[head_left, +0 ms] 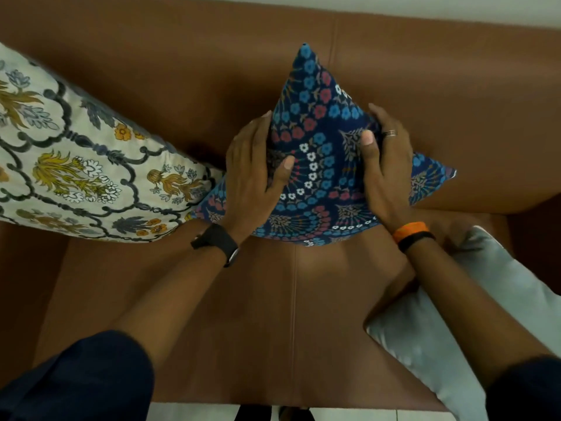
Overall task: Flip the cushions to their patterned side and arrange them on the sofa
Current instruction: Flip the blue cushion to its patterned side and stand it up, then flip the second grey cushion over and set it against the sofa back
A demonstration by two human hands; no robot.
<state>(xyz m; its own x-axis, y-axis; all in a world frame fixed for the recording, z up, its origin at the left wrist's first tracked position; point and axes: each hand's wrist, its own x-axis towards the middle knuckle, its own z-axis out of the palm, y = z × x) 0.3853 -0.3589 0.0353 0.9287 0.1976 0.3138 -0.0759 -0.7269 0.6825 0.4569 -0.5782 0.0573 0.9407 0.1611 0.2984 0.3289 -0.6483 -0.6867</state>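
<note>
A dark blue cushion with blue, red and white flowers stands on a corner against the back of the brown sofa, patterned side facing me. My left hand grips its left edge and my right hand grips its right edge, thumbs pressed on the front. To the left, a cream cushion with grey scrollwork and yellow flowers leans against the sofa back, patterned side up, touching the blue cushion's lower left corner. A plain pale grey cushion lies on the seat at the right, partly under my right forearm.
The sofa seat is bare brown leather with a centre seam. The right armrest rises beside the grey cushion. A strip of light floor shows at the bottom edge, and a pale wall above the sofa back.
</note>
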